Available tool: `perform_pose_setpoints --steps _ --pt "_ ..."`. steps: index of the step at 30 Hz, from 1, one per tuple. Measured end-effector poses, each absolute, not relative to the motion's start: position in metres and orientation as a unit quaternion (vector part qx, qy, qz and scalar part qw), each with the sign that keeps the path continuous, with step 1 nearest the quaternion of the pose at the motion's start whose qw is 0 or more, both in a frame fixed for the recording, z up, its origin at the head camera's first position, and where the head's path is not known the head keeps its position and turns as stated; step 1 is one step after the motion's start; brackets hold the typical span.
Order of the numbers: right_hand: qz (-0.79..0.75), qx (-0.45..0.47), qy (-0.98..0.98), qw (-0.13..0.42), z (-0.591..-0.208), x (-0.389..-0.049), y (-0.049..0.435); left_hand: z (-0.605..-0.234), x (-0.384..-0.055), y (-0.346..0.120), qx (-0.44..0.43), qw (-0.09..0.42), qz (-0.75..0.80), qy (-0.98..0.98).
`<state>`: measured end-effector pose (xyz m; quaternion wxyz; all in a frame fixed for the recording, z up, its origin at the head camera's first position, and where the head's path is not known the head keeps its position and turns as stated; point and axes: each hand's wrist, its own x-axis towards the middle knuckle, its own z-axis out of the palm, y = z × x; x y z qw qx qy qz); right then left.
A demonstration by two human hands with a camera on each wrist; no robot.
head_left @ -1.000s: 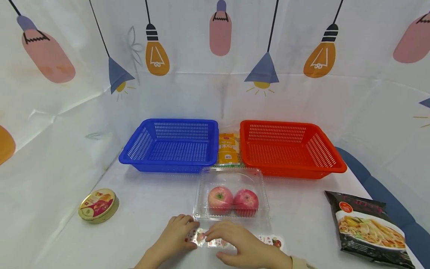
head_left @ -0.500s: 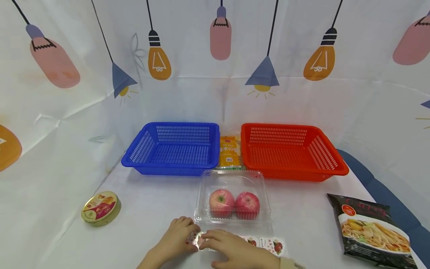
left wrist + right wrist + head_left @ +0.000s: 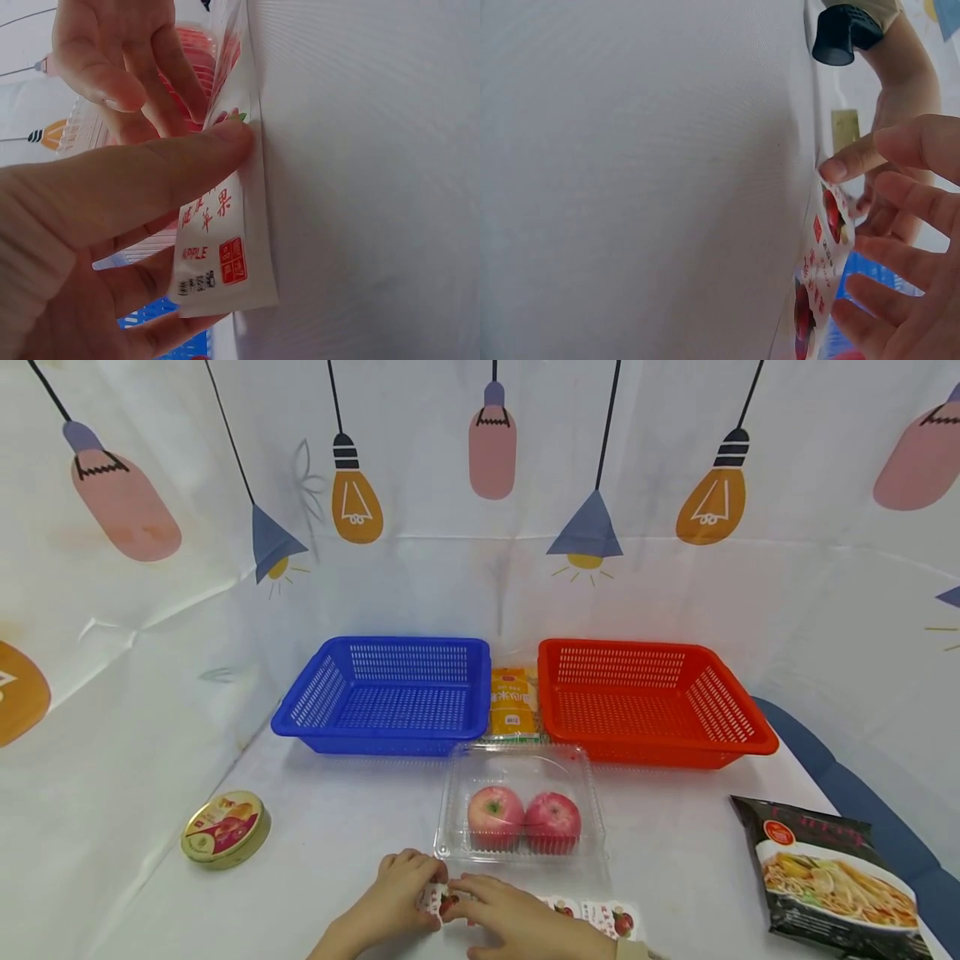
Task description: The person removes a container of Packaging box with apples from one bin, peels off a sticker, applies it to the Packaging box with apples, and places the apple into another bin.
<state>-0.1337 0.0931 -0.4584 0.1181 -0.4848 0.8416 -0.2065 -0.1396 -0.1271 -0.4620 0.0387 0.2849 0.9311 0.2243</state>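
A strip of white apple labels [image 3: 600, 917] lies on the table in front of the apples. My left hand [image 3: 401, 893] pinches its left end between thumb and fingers; in the left wrist view the label [image 3: 214, 240], printed "APPLE", stands tilted off the table. Over the strip's middle, my right hand [image 3: 517, 917] hides part of it. The right wrist view shows my right fingers [image 3: 892, 259] spread and slightly bent beside the strip's edge, thumb apart. Just beyond both hands are two red apples [image 3: 495, 817] in a clear plastic clamshell box [image 3: 525, 768].
A blue basket [image 3: 382, 747] and a red basket [image 3: 652, 755] stand at the back, with a yellow food packet [image 3: 513, 702] between them. A round tin [image 3: 227, 828] sits at left. A black noodle bag [image 3: 832, 868] lies at right.
My right hand has shifted slightly left along the label strip, uncovering more labels on its right. The strip's left end now looks raised in my left hand. The head view has tilted up slightly.
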Motion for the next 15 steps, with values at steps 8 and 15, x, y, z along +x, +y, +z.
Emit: perform_pose_setpoints --steps 8,15 --pt "-0.213 -0.509 0.832 0.058 -0.459 -0.131 0.09 -0.463 -0.141 -0.138 0.28 0.14 0.372 0.874" --pt "-0.213 -0.52 0.827 0.015 -0.457 -0.131 0.085 -0.459 -0.139 -0.144 0.259 0.198 0.471 0.82"
